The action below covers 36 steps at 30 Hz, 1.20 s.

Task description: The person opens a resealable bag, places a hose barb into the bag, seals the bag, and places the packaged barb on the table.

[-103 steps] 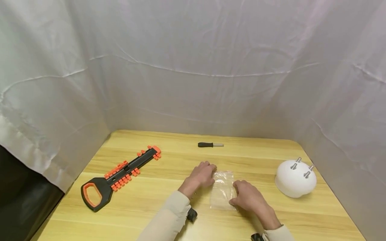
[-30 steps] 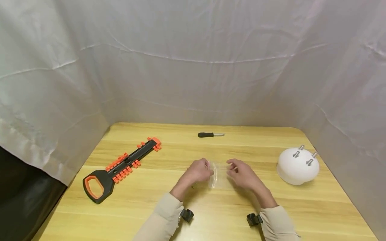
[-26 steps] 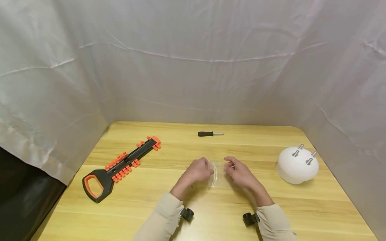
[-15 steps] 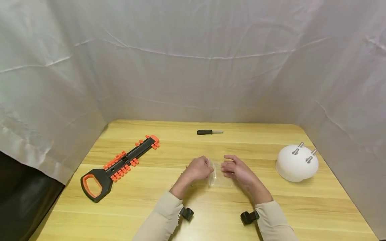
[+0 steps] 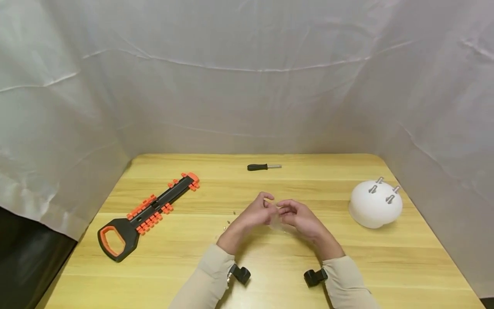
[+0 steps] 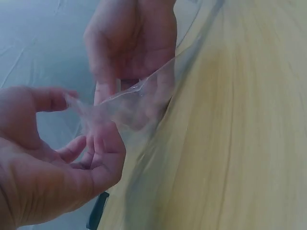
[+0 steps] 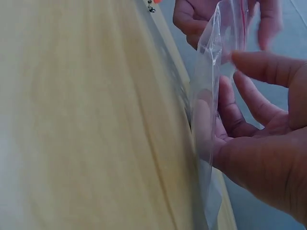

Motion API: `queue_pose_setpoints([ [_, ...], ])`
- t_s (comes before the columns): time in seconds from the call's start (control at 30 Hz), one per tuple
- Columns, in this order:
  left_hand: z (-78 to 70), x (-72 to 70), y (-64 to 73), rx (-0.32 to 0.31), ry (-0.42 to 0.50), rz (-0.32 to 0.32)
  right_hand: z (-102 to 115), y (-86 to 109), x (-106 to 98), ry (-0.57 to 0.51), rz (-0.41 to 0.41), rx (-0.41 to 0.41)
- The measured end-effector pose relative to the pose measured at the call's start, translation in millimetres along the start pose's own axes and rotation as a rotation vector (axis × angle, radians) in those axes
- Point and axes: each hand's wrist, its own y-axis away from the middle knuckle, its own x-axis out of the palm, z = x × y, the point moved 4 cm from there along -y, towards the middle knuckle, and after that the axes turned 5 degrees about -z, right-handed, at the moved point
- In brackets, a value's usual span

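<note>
Above the middle of the table, both hands hold up a clear plastic zip bag (image 7: 208,96). My left hand (image 5: 257,211) is at its mouth end, where a red seal line shows in the right wrist view; its fingers (image 6: 108,153) are curled at the film. My right hand (image 5: 305,219) grips the bag from the other side, the thumb (image 7: 225,148) against the film and some fingers behind it. In the head view the hands nearly touch and hide much of the bag. Several tiny metal pieces (image 5: 228,222) lie beside the left wrist, too small to identify.
A black and orange handled tool-like piece (image 5: 154,206) lies at the left of the wooden table (image 5: 185,266). A black-handled screwdriver (image 5: 257,167) lies at the back. On the right sits a white rounded object (image 5: 370,206) with several metal pegs. Grey curtains (image 5: 247,103) surround the table.
The bag lay flat on the table at first; now it is raised between the hands. My right hand has moved left to the left hand. More tiny metal pieces show beside the left wrist.
</note>
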Motion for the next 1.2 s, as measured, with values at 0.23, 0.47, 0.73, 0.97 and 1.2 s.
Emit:
queue_pose_setpoints([
  [0.23,2.5,-4.3,2.0,0.038,-0.127,-0.032,5,1.2,1,0.039,-0.092,-0.005],
  [0.47,1.4,-5.3,3.8,0.023,-0.175,-0.079,4,4.2,6,-0.045,-0.087,0.078],
  [0.73,1.7,-6.2,6.2,0.013,-0.201,-0.057,0,4.1,9,-0.060,-0.047,0.117],
  [0.97,2.5,4.9,3.7,-0.010,-0.093,-0.016,0,5.7,6,-0.059,-0.022,0.126],
  [1.2,1.7,10.9,2.9,-0.023,0.007,-0.018,1,5.7,6,-0.096,-0.003,0.118],
])
